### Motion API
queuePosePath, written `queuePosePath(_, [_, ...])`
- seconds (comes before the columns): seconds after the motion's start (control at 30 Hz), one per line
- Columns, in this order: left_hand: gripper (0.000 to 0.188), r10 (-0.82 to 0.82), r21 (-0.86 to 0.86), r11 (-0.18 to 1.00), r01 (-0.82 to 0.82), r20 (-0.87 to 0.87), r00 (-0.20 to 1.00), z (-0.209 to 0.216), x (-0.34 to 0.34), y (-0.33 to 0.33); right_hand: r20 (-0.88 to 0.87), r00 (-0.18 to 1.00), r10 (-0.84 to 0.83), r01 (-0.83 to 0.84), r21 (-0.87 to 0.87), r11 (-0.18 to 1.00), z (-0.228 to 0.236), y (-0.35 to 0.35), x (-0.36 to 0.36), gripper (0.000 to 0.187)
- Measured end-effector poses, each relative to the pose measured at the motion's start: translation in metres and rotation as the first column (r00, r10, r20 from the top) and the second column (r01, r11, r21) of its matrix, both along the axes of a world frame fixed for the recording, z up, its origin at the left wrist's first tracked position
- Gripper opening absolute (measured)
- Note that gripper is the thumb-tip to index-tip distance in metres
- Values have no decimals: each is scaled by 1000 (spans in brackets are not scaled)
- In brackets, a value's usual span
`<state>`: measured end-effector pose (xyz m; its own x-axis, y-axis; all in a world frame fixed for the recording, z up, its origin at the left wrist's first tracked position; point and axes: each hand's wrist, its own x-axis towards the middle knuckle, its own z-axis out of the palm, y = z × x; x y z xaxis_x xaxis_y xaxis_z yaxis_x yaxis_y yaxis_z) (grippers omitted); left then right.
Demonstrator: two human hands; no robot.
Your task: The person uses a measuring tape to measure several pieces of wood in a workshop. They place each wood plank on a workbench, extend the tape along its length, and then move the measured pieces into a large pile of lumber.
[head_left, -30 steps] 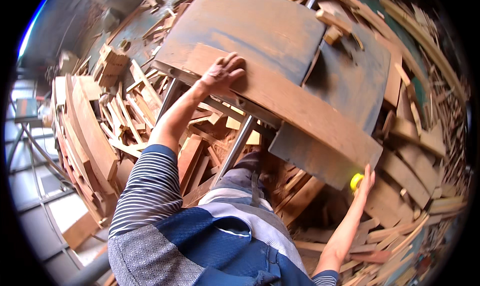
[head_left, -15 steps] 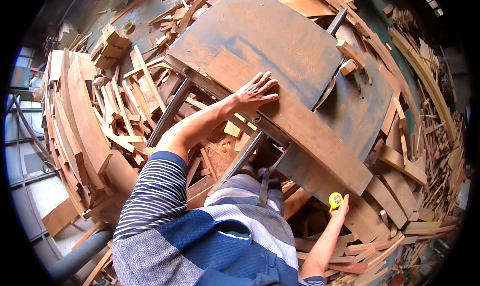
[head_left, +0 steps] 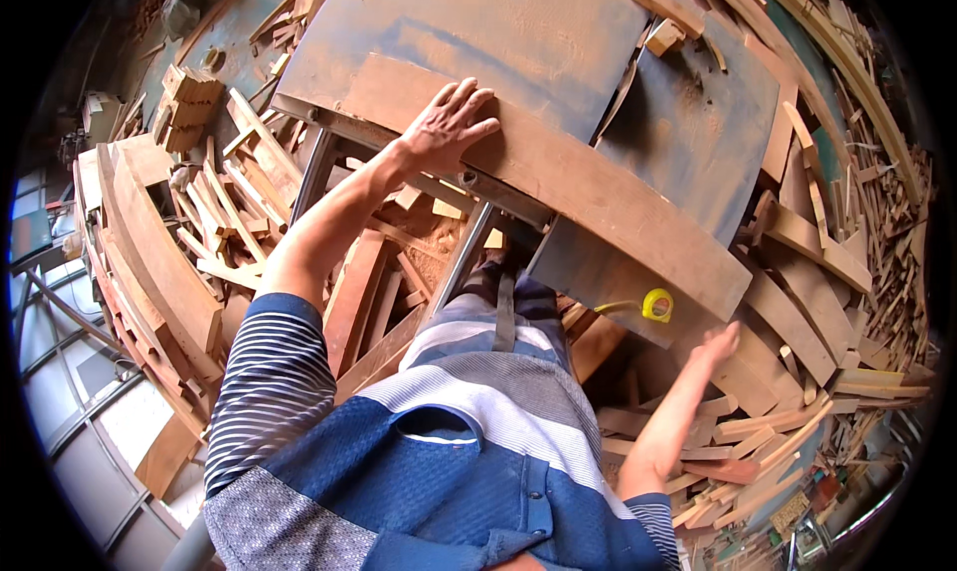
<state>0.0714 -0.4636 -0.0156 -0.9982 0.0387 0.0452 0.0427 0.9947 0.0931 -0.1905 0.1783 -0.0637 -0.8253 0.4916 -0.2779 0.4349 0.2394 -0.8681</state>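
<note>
A board (head_left: 598, 202) lies on the dusty desk (head_left: 449, 22), the left hand (head_left: 444, 127) upon it, fingers spread. The right hand (head_left: 716, 348), fingers too blurred to tell, is near a yellow tape measure (head_left: 656, 306). Wood scraps (head_left: 164, 242) crowd both sides.

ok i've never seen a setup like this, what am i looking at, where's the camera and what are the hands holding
There is no robot here, just a person's two bare hands. The pictures come from a wide fisheye camera worn on the head, looking down, so straight edges bend near the rim.

The left hand lies palm-down on a long wooden board, which rests along the near side of a dusty metal table. Small wood pieces lie farther back on it.

The right hand is apart from the yellow tape measure, which appears over a lower metal plate; I can't tell whether it rests there.
</note>
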Motion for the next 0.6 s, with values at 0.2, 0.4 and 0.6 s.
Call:
queuePosePath(0.2, [86, 42, -38, 998, -40, 62, 997, 5, 7, 2, 222, 933, 283, -283, -32, 959, 31, -55, -48, 73])
queuePosePath(0.4, [84, 60, 5, 998, -61, 62, 996, 5, 1, 5, 286, 897, 337, -397, 188, 898, 13, -44, -68, 82])
queuePosePath(0.6, [82, 54, 7, 999, -54, -14, 998, -2, 9, 2, 288, 895, 341, -416, 263, 871, 12, -52, -62, 84])
